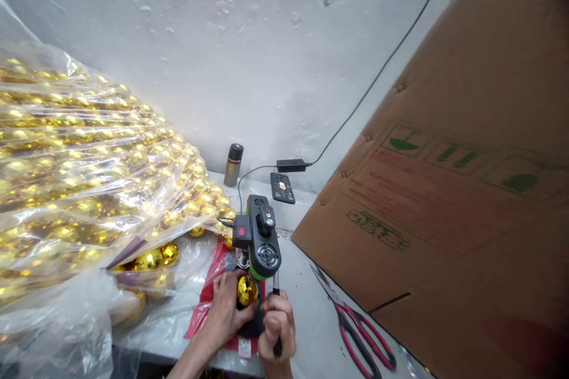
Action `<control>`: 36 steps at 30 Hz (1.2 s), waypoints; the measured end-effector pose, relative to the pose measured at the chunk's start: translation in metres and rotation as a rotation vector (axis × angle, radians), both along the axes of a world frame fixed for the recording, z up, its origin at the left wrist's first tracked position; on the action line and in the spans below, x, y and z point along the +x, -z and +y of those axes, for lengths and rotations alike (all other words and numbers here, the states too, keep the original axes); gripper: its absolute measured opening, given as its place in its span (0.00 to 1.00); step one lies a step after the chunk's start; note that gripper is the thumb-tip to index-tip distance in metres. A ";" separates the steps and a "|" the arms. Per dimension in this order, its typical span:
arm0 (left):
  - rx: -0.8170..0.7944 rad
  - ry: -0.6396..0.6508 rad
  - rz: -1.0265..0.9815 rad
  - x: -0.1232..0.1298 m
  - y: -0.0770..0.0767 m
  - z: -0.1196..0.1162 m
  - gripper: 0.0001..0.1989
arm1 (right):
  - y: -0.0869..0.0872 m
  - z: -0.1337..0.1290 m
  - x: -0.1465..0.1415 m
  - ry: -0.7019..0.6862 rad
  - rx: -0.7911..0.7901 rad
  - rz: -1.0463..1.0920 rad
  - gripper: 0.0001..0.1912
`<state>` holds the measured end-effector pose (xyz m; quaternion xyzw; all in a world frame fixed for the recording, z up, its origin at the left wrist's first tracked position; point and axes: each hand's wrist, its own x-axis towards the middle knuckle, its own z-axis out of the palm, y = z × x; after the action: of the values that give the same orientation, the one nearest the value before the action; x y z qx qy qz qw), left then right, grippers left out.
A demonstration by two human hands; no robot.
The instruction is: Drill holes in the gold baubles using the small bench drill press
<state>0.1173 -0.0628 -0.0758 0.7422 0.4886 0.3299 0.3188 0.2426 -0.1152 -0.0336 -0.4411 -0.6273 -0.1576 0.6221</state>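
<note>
A shiny gold ball (247, 290) sits under the lower end of a black and green machine (262, 237). My left hand (229, 305) is wrapped round the ball from the left, its thumb below it. On the right, my right hand (278, 325) is closed round the black handle of a lever (276, 291) beside the machine. Beneath my left hand and the machine lies a red plastic sheet (205, 308).
A large clear bag of gold balls (89, 166) fills the left side. Red-handled scissors (355, 328) lie beside a big cardboard box (444, 160) on the right. Behind the machine are a bottle (233, 166), a phone (283, 188) and a corded black adapter (291, 165).
</note>
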 end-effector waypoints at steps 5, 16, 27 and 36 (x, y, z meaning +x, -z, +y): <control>-0.005 0.000 -0.018 0.000 0.003 -0.001 0.25 | -0.001 0.004 0.009 -0.052 0.011 -0.104 0.18; 0.134 -0.001 -0.030 -0.014 0.023 -0.017 0.27 | -0.121 -0.008 0.000 -0.142 -0.182 0.143 0.15; 0.391 -0.190 0.105 -0.065 0.009 0.020 0.16 | -0.091 -0.007 -0.008 -0.158 -0.124 0.176 0.16; 0.183 -0.050 0.314 -0.011 -0.037 0.116 0.14 | -0.083 -0.010 -0.008 -0.157 -0.143 0.202 0.15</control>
<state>0.1058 0.0529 -0.0385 0.7980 0.5187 0.2610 0.1613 0.2344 -0.1254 0.0496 -0.4474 -0.6038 -0.0180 0.6595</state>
